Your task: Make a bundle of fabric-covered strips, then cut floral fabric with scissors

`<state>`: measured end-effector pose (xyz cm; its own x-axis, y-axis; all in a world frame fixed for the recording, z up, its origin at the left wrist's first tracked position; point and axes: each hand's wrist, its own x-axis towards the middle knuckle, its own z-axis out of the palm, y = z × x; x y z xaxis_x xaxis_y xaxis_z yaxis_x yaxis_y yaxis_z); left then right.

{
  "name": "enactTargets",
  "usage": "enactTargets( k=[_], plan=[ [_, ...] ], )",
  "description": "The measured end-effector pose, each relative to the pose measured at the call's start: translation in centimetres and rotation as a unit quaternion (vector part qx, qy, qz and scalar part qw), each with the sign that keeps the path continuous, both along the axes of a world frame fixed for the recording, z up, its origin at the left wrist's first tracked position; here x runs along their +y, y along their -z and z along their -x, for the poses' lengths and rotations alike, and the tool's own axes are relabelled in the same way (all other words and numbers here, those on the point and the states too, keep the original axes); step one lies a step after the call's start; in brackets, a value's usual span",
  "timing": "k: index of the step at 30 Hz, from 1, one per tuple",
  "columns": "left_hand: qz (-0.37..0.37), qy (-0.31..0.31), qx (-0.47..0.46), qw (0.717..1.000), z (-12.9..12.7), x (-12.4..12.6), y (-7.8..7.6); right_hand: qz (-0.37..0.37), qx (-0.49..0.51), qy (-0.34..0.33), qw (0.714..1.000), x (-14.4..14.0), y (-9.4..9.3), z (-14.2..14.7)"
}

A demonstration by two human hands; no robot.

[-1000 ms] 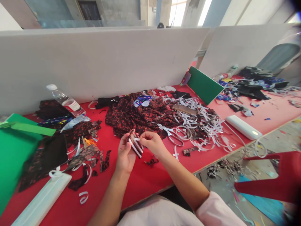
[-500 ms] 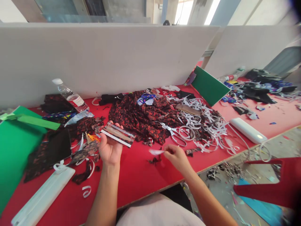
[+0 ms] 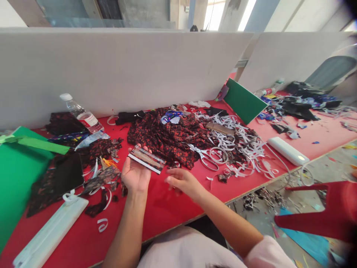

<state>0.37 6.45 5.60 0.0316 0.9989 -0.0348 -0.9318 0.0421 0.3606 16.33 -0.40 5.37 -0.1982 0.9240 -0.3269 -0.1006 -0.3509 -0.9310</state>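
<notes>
My left hand (image 3: 135, 174) is palm up above the red table (image 3: 167, 208) and holds a flat rectangular piece with white-edged strips (image 3: 146, 159) across its fingertips. My right hand (image 3: 182, 181) hovers just right of it, low over the table, fingers loosely apart and slightly blurred, with nothing visible in it. A heap of dark red-flowered fabric (image 3: 170, 136) lies just beyond both hands. Scissors (image 3: 205, 156) rest at the fabric's right edge.
White paper strips (image 3: 242, 143) pile up to the right of the scissors. A water bottle (image 3: 80, 115), green boards (image 3: 16, 167) (image 3: 244, 100), fabric scraps (image 3: 103, 178) and two white bars (image 3: 47, 236) (image 3: 288, 150) lie around. A grey partition (image 3: 125, 70) backs the table. A red stool (image 3: 323, 208) stands at right.
My hands came apart: the left carried the striped piece left and laid it flat on the palm. The right hand pulled off a white strip, then returned near the left without it.
</notes>
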Motion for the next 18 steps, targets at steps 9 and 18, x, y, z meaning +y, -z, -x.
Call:
enactTargets(
  k=[9, 18],
  plan=[
    [0.128, -0.008, 0.044, 0.991, 0.3, 0.3, 0.7, 0.001, 0.156, 0.053, 0.986, 7.3, 2.6, -1.6],
    [0.169, 0.318, 0.19, 0.913, -1.5, -0.2, 1.2, -0.033, 0.059, -0.117, 0.991, 8.8, 2.5, -3.6]
  ],
)
